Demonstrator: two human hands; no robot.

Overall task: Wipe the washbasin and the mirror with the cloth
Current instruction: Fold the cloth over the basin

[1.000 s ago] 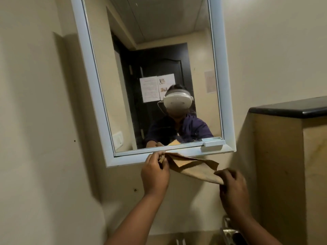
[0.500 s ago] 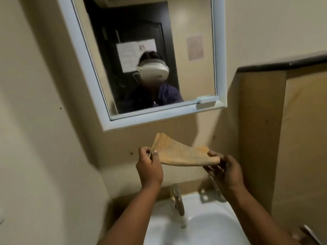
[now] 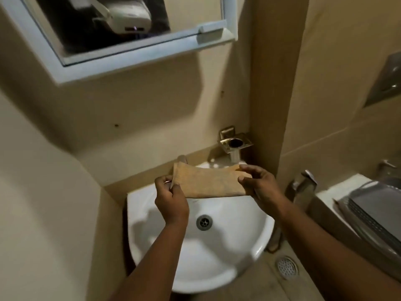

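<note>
Beige bathroom walls frame the corner where you hold the cloth (image 3: 208,183) over the washbasin (image 3: 152,213).

Your left hand (image 3: 171,203) pinches one end of the cloth between thumb and fingers; your right hand (image 3: 260,185) pinches the other end, keeping it stretched flat and clear of the white bowl, probably to fold it or present a clean face before wiping. The drain (image 3: 204,222) sits directly below. The mirror (image 3: 134,48), white-framed, hangs on the wall above, well apart from the cloth.
</note>
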